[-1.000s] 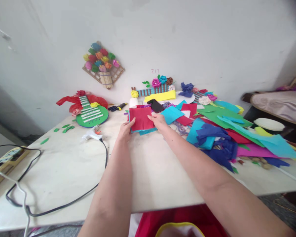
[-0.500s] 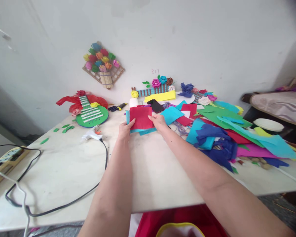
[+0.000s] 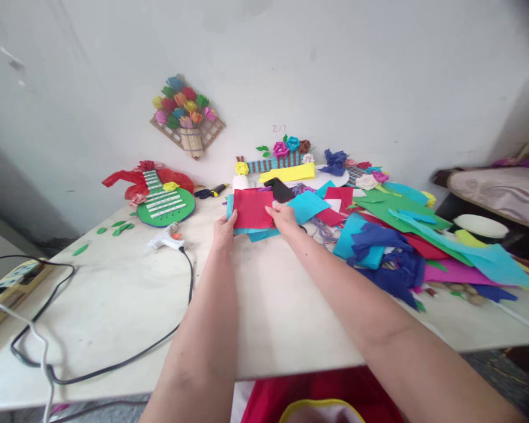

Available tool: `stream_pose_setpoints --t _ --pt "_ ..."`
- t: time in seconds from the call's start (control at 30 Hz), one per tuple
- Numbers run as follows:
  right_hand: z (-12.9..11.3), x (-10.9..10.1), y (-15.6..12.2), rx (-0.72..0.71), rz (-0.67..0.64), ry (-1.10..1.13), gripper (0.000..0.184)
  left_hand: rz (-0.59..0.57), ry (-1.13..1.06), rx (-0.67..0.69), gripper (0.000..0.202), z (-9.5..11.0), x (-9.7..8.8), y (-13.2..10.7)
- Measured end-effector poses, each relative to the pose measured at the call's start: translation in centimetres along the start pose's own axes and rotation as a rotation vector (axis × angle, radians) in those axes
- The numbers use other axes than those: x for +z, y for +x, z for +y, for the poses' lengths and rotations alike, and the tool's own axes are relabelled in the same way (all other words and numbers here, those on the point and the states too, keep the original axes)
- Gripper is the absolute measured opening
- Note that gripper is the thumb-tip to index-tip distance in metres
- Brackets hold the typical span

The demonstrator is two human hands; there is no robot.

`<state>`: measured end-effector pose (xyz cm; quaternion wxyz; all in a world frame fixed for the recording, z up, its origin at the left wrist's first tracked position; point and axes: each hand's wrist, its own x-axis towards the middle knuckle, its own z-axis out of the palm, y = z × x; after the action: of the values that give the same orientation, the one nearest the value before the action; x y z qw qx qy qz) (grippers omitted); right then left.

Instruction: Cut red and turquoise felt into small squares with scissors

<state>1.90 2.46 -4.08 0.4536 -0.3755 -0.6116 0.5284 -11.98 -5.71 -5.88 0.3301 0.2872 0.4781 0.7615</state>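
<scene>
Both my arms reach far across the pale table. My left hand pinches the lower left corner of a stack of paper squares with a red sheet on top and blue sheets under it. My right hand grips the stack's right edge, thumb on the red sheet. The stack sits low over the table, near the back wall. A black phone lies just behind it.
A heap of coloured paper scraps covers the table's right side. A white glue gun with a black cord lies at left, near a green paper guitar. Scissors and paper flower crafts line the wall.
Both hands and the paper stack have shifted slightly farther from me, toward the wall. The grip on the stack is the same.
</scene>
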Motion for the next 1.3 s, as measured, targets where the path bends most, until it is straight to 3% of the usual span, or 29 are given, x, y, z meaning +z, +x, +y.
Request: stream_pose_setpoints --t 0.23,0.53,0.77,0.93,1.13,1.3 --pt "0.5 0.1 0.4 -0.042 0.037 -0.028 0.023 0.006 -0.047 0.028 0.045 0.2 0.1 -0.1" --pt "0.5 -0.9 1.4 -0.02 0.224 0.007 0.023 0.111 -0.076 0.066 0.04 0.2 -0.3 0.2" --pt "0.1 -1.2 1.1 0.01 0.292 0.039 0.022 0.17 -0.095 0.072 0.04 0.1 -0.6 0.4" --pt "-0.4 -1.7 0.9 0.036 0.34 0.09 0.016 0.256 -0.097 0.08 0.035 0.1 -1.2 0.8" --pt "0.0 -1.8 1.1 0.059 0.353 0.119 0.015 0.511 -0.139 0.129 0.026 0.3 -1.4 1.1" --pt "0.4 -1.4 1.0 0.047 0.353 0.132 0.018 0.542 -0.333 0.129 0.021 0.8 -1.4 1.0"
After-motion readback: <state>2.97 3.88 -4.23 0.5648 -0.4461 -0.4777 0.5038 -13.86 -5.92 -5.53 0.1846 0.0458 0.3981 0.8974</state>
